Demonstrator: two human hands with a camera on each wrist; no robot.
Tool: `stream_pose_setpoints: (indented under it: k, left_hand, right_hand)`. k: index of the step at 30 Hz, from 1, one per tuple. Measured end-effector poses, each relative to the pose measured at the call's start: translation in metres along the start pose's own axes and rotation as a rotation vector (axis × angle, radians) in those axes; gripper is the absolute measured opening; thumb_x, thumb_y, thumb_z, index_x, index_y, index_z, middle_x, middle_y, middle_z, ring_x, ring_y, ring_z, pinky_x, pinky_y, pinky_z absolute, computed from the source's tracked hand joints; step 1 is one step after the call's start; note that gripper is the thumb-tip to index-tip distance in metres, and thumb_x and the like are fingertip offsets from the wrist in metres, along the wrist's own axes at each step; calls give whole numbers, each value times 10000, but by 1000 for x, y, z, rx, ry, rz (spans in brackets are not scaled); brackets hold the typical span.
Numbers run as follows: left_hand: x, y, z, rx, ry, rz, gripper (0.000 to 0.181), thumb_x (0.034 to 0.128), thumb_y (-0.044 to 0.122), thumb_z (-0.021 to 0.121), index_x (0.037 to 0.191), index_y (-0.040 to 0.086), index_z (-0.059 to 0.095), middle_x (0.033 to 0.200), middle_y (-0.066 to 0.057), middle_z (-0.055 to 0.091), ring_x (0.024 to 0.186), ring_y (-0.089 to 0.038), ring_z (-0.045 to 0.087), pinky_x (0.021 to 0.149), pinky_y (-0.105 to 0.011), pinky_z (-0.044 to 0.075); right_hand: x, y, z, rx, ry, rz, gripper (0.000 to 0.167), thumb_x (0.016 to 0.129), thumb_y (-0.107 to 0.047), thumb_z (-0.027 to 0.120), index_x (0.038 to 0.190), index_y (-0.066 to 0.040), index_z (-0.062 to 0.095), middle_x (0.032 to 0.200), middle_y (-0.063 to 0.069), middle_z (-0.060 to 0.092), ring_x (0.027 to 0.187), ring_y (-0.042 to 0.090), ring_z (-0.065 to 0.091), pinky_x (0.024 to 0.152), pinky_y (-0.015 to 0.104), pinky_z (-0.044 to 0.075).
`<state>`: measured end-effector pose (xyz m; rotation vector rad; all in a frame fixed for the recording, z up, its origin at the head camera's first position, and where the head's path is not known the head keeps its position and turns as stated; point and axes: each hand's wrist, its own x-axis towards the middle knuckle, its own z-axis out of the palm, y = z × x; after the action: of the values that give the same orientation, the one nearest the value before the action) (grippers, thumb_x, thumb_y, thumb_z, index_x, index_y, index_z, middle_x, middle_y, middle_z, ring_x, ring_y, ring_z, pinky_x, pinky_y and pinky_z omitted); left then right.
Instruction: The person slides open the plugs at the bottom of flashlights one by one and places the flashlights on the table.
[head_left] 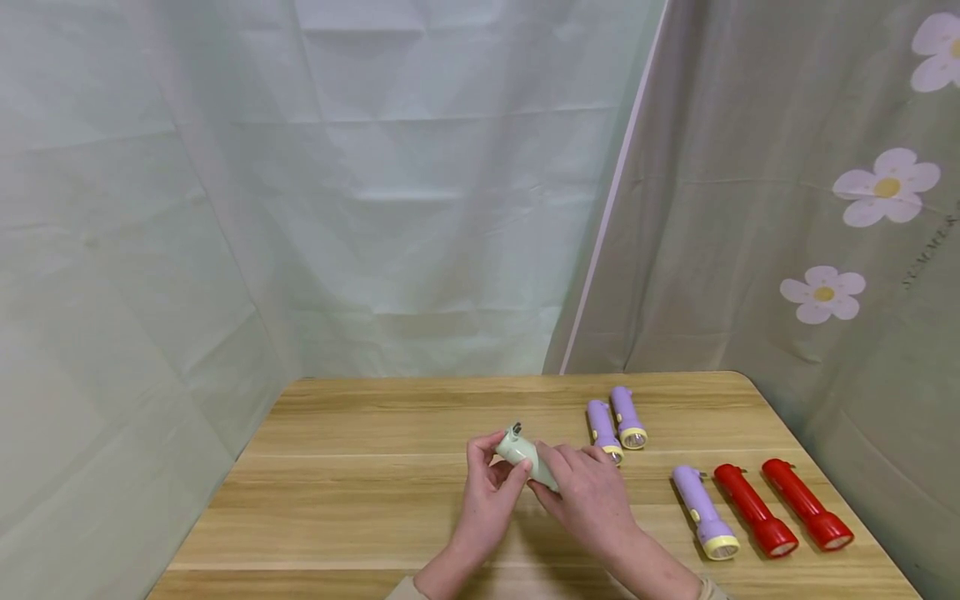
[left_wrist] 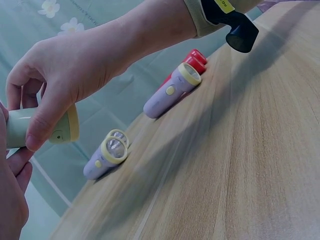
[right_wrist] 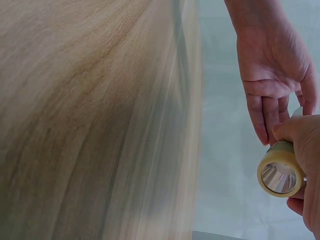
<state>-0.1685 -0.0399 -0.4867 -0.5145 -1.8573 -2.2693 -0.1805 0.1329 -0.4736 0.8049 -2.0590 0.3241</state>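
A pale green flashlight [head_left: 517, 451] with a yellow lens ring [right_wrist: 279, 176] is held above the table between both hands. My left hand [head_left: 486, 500] grips its tail end, where a small dark fitting sticks out. Around the head end curl the fingers of my right hand [head_left: 592, 497], which hide most of that part in the head view. In the left wrist view the right hand [left_wrist: 65, 75] pinches the flashlight [left_wrist: 20, 125] near its yellow ring. The right wrist view shows the reflector facing that camera, with the left hand [right_wrist: 275, 65] behind it.
Two purple flashlights [head_left: 624, 412] lie beyond the right hand. Farther right a third purple flashlight [head_left: 697, 500] lies beside two red flashlights [head_left: 802, 500] on the wooden table [head_left: 337, 500]. Curtains [head_left: 450, 208] hang behind the table's back edge.
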Motion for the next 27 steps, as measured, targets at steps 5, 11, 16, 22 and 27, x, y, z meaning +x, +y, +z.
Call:
stream_pose_setpoints:
  k: [5,11,16,22,27]
  left_hand:
    - [0,0,1,5,9,0,502,1005,65,652,1389,59,330,1398,-253,457,1113,-297,639,850,-298,566]
    - [0,0,1,18,14,-3,497,1002,70,658,1390,71,347,1393,-229,467,1109,-304,638,847,-303,569]
    - [0,0,1,30,16,6,492,1001,69,659,1389,74,357,1398,-203,473,1110,-309,641,849,-310,572]
    - [-1,0,1,20,13,8,491,1003,69,657,1393,77,358,1399,-187,475,1126,-311,641,848,-315,575]
    - [-1,0,1,18,11,3,491,1004,69,656,1396,79,360,1407,-207,467,1129,-312,638,847,-314,575]
  right_hand:
    - [0,0,0,4,4,3,592,674,-272,937,1179,-64,709,891,-5,711,689,170,675,699,367,505]
    - [0,-1,0,5,8,6,587,680,-279,932,1181,-71,708,884,-2,707,678,167,669,695,365,500]
    - [0,-1,1,3,10,2,580,688,-280,923,1182,-69,704,881,4,702,676,171,668,695,367,502]
    - [-1,0,1,-5,9,-4,575,685,-287,928,1167,-69,703,880,6,703,682,172,673,699,364,505]
    - [-1,-1,1,-8,12,-6,576,685,-292,932,1165,-70,706,875,6,703,676,171,671,696,360,506]
